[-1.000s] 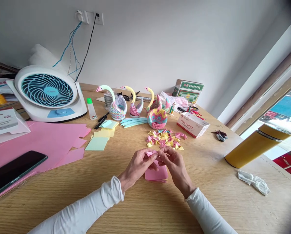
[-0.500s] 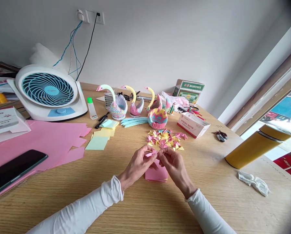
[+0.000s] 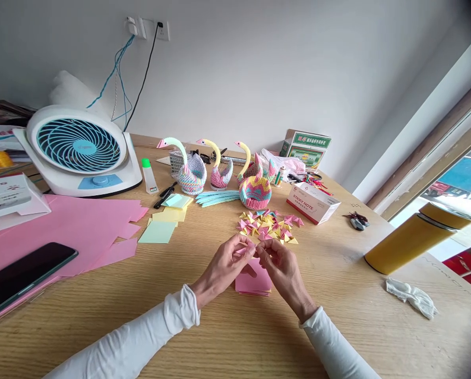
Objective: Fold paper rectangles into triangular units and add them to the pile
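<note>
My left hand (image 3: 225, 264) pinches a small folded pink paper (image 3: 241, 251), mostly covered by the fingers. Touching the same piece from the right are the fingertips of my right hand (image 3: 282, 268), closed in a pinch. Under both hands lies a stack of pink square notes (image 3: 254, 281). Just beyond them is a pile of small folded triangles (image 3: 269, 226) in pink, yellow and blue. Behind the pile sits a round bowl-shaped paper piece (image 3: 254, 192), beside flat blue strips (image 3: 217, 198).
Paper swans (image 3: 192, 173) stand at the back. A sticky note box (image 3: 313, 203) and yellow bottle (image 3: 412, 239) are on the right. Yellow and green notes (image 3: 158, 231), a fan (image 3: 81, 147), pink sheets (image 3: 89, 226) and a phone (image 3: 26, 276) are on the left.
The pink paper between my fingers shows less than before, more covered by the fingertips. Both hands have stayed nearly in place.
</note>
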### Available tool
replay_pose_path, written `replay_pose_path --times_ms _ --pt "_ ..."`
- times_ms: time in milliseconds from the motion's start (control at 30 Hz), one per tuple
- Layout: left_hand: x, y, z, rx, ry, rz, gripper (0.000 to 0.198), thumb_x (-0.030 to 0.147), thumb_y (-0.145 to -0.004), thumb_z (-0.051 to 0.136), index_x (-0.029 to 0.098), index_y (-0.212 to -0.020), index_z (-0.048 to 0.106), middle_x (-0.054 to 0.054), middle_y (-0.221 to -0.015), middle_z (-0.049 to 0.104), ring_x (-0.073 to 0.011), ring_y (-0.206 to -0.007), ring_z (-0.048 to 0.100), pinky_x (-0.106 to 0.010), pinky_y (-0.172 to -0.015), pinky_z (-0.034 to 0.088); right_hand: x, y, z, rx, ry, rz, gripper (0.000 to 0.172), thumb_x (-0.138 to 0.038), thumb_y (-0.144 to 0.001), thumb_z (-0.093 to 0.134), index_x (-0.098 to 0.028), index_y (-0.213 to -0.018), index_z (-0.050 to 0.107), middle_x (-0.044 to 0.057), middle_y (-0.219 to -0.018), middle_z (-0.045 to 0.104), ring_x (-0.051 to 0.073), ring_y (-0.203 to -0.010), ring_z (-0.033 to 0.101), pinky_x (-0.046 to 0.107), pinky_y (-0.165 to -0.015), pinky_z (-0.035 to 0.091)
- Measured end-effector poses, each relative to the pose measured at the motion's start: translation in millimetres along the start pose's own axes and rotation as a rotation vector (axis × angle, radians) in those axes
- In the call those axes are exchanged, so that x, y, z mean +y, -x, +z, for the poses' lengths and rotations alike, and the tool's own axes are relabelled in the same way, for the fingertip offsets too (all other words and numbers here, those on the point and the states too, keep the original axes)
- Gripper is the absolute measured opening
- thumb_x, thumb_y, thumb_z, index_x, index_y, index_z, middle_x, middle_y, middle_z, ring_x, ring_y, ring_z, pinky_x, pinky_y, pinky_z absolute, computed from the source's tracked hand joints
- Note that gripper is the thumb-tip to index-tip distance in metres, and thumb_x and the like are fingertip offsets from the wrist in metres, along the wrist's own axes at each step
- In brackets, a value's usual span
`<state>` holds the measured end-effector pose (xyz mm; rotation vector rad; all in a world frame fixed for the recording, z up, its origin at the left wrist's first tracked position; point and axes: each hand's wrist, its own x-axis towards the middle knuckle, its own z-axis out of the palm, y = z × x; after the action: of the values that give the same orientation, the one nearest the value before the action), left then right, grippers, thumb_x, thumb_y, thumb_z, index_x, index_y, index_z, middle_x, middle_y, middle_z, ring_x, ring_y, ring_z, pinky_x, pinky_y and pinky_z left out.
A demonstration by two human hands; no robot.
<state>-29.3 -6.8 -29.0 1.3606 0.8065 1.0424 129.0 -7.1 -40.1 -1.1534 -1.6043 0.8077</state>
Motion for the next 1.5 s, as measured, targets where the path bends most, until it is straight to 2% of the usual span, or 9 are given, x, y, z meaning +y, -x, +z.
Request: replay_pose_path --times_ms 100,200,300,467,767,1000,1167,1367,1500 --pt "3.3 0.0 -2.3 0.031 0.065 -0.09 0.035 0.049 -0.085 0.057 0.018 -0.099 0.057 -0.006 -0.099 0.066 -0.0121 -0.062 0.065 -0.026 -0.063 0.053 3.2 -1.1 -2.0 0.017 -0.03 0.028 0.021 -0.038 -0.087 0.058 -0.018 -0.081 0.061 0.004 -0.075 0.065 0.015 -0.06 0.056 0.026 -0.056 0.046" --pt "4.9 -2.2 -4.4 0.003 0.087 -0.141 0.039 0.051 -0.084 0.057 0.014 -0.095 0.064 -0.008 -0.098 0.068 -0.0111 -0.06 0.062 -0.025 -0.061 0.053 5.2 -1.6 -3.0 0.016 -0.029 0.028 0.02 -0.037 -0.087 0.058 -0.018 -0.081 0.062 0.004 -0.077 0.066 0.015 -0.063 0.058 0.026 -0.057 0.047" --pt "2.6 -4.6 -4.4 0.018 0.033 -0.13 0.041 0.049 -0.081 0.063 0.011 -0.095 0.068 -0.009 -0.094 0.069 -0.0102 -0.058 0.061 -0.023 -0.058 0.052 3.5 -1.6 -2.3 0.009 -0.052 0.033 0.019 -0.036 -0.086 0.06 -0.018 -0.082 0.062 0.005 -0.077 0.067 0.016 -0.065 0.061 0.026 -0.057 0.048" --pt "-1.1 -5.4 -3.3 0.017 -0.022 -0.071 0.04 0.046 -0.083 0.062 0.009 -0.095 0.07 -0.009 -0.087 0.071 -0.0126 -0.061 0.065 -0.022 -0.058 0.053 -2.5 -1.3 -0.7 0.001 -0.14 0.102 0.021 -0.038 -0.084 0.062 -0.017 -0.081 0.062 0.006 -0.078 0.068 0.018 -0.069 0.063 0.027 -0.059 0.049" --pt "1.5 -1.4 -4.3 0.001 0.083 -0.076 0.029 0.041 -0.082 0.066 0.014 -0.093 0.061 -0.006 -0.08 0.073 -0.0128 -0.06 0.068 -0.022 -0.06 0.054 -0.8 -1.3 -1.8 -0.034 -0.366 0.124 0.017 -0.034 -0.08 0.07 -0.018 -0.085 0.066 0.003 -0.077 0.067 0.014 -0.067 0.059 0.024 -0.056 0.046" --pt "3.4 0.1 -4.1 -0.026 0.152 -0.092 0.027 0.036 -0.08 0.07 0.015 -0.092 0.058 -0.006 -0.079 0.073 -0.0156 -0.067 0.071 -0.022 -0.06 0.054 -2.4 -1.5 -5.6 -0.084 -0.546 0.114 0.002 -0.02 -0.078 0.069 -0.019 -0.078 0.071 0.0 -0.073 0.066 0.011 -0.066 0.057 0.02 -0.058 0.046" --pt "4.2 -1.1 -4.1 -0.016 0.192 -0.141 0.025 0.033 -0.076 0.074 0.013 -0.086 0.061 -0.005 -0.074 0.072 -0.0147 -0.063 0.07 -0.022 -0.058 0.053 -2.7 -1.9 -7.3 -0.094 -0.542 0.123 0.007 -0.014 -0.076 0.066 -0.02 -0.076 0.071 0.0 -0.07 0.067 0.011 -0.067 0.059 0.02 -0.058 0.046" --pt "10.2 -0.7 -8.1 -0.102 0.293 -0.217 0.024 0.034 -0.077 0.071 0.014 -0.088 0.063 -0.003 -0.076 0.069 -0.0137 -0.063 0.069 -0.021 -0.057 0.051 -5.8 -2.5 -8.2 -0.079 -0.47 0.12 0.001 -0.018 -0.074 0.068 -0.019 -0.074 0.068 -0.001 -0.066 0.063 0.012 -0.06 0.056 0.022 -0.054 0.045" --pt "11.9 -1.0 -7.9 -0.043 0.258 -0.264 0.03 0.038 -0.073 0.075 0.015 -0.086 0.061 -0.001 -0.072 0.068 -0.0119 -0.058 0.067 -0.021 -0.055 0.048 -10.0 -1.5 -7.4 -0.102 -0.421 0.095 0.006 -0.024 -0.075 0.069 -0.018 -0.075 0.067 0.001 -0.067 0.062 0.013 -0.062 0.057 0.022 -0.05 0.045"
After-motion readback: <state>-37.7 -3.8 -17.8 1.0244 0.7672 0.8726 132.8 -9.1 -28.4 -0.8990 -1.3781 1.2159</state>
